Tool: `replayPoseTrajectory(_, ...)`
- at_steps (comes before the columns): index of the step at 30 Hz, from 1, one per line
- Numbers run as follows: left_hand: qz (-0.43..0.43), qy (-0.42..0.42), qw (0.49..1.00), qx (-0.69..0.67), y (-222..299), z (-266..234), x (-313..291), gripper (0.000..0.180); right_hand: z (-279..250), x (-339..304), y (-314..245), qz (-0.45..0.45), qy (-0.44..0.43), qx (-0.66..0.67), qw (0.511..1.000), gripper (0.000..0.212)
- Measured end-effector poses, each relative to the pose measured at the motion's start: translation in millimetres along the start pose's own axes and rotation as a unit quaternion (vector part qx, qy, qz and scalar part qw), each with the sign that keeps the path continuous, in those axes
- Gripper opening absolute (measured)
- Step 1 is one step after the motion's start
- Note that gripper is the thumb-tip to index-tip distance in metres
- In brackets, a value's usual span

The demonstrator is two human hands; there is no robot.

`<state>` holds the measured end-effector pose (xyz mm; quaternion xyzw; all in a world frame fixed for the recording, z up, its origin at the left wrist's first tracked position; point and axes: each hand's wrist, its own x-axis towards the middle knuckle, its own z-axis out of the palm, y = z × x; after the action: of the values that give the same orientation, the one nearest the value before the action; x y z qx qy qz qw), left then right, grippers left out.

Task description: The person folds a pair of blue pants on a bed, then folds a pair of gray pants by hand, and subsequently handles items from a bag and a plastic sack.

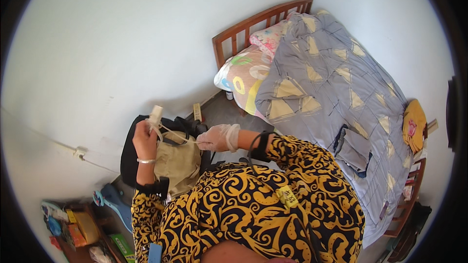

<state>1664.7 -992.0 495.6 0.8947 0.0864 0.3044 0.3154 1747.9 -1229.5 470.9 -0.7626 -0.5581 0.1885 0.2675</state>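
My left hand (144, 140), with a bracelet at its wrist, is closed around a small white block (155, 113) that looks like a charger. A thin white cord (171, 134) loops from it across to my right hand (218, 139). That hand wears a see-through plastic glove, and its fingers are pinched on the cord. Beneath both hands lie a beige cloth (178, 163) and a black bag-like thing (129, 153), partly hidden by my arms. Dark bands sit around both my forearms.
A wooden bed (253, 21) with a grey patterned quilt (324, 75) stands at the right, folded clothes (353, 148) on it. At the lower left is a shelf of boxes (85, 226) beside a blue object (117, 202). A wall socket (79, 152) has a cable.
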Motion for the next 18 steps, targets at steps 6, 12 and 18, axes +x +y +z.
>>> replayPoseTrajectory(6, 0.177, -0.424, 0.888, 0.013, 8, 15, -29, 0.028, -46, 10, 12, -0.102, 0.171, -0.027, 0.980, 0.035)
replayPoseTrajectory(12, -0.105, -0.220, 0.875, -0.419, 29, 14, -21, 0.022, 1, 3, 32, 0.046, 0.027, 0.062, 0.997, 0.036)
replayPoseTrajectory(18, 0.110, -0.191, 0.974, 0.050, -22, 29, -28, 0.026, -4, 16, 2, -0.070, 0.084, -0.305, 0.946, 0.005)
